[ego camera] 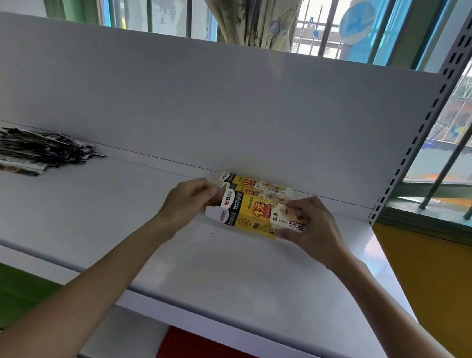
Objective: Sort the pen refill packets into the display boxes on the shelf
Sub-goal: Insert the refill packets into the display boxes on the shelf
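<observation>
Front display box (254, 214): "M&G" in red on the white left end of the top face, and again on the side face below. Large "1元" on the yellow panel. "0.5" in black on the white right part, with big black Chinese characters beside it, partly covered. Rear display boxes (254, 184): "0.5" legible. Packet pile (35, 150): print too small to read.
</observation>
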Tool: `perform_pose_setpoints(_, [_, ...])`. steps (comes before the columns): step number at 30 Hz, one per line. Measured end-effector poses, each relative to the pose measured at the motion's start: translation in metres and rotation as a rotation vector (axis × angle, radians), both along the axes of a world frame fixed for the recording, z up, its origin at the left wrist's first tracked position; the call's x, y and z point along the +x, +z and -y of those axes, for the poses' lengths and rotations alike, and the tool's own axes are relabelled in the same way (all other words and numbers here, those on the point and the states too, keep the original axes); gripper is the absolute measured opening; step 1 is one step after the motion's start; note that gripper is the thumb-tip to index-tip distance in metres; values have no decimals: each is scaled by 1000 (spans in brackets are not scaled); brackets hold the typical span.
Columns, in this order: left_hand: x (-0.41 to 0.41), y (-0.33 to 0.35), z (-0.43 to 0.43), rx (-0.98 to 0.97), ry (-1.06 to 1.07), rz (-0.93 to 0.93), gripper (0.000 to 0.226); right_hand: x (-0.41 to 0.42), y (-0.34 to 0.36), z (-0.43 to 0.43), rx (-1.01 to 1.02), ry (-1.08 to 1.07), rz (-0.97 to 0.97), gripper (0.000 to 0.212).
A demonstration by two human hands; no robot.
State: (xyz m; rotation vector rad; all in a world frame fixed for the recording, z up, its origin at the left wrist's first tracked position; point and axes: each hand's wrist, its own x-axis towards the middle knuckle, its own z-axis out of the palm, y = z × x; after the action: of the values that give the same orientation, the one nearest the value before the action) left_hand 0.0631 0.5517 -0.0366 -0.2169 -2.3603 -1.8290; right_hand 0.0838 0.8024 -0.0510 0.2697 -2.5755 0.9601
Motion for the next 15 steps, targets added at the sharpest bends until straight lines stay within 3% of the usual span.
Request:
perform_pose_setpoints(3, [4,-8,4,-136,-89,16,23,-4,-7,-3,46,-37,46,58])
perform_pose_setpoints(7, [13,-18,13,-270,111,-99,19,-11,-14,1,241,-93,125,59])
perform_pose_setpoints(9, [20,-24,24,-338,148,-131,21,-13,-11,9,343,-88,71,62])
perform_pose_setpoints(15, [31,-24,75,-471,198,-173,28,-25,16,76,241,64,-128,52])
